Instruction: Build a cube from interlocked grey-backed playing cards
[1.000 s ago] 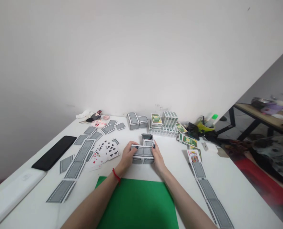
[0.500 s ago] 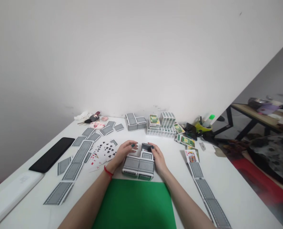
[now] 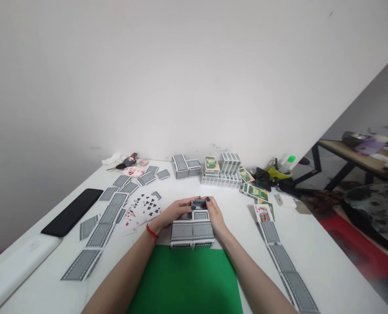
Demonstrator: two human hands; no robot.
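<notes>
A block built of folded playing cards (image 3: 192,231), grey patterned backs outward, sits at the far edge of a green sheet (image 3: 185,281). Behind its front row stand a smaller card cube (image 3: 200,215) and, farther back, an open-topped card piece (image 3: 199,203). My left hand (image 3: 174,211) curls in from the left, its fingertips at the left side of that rear piece. My right hand (image 3: 216,216) wraps the right side, thumb and fingers at the rear piece's right edge. The undersides of my fingers are hidden.
Another card block (image 3: 185,167) stands by the wall, beside stacked card boxes (image 3: 220,174). Loose cards (image 3: 143,207) and folded card strips (image 3: 107,220) lie left, near a black phone (image 3: 72,211). A card strip (image 3: 284,259) runs along the right.
My left hand has moved right and closed in on the rear card piece. The card block has shifted slightly right and turned straighter towards me.
</notes>
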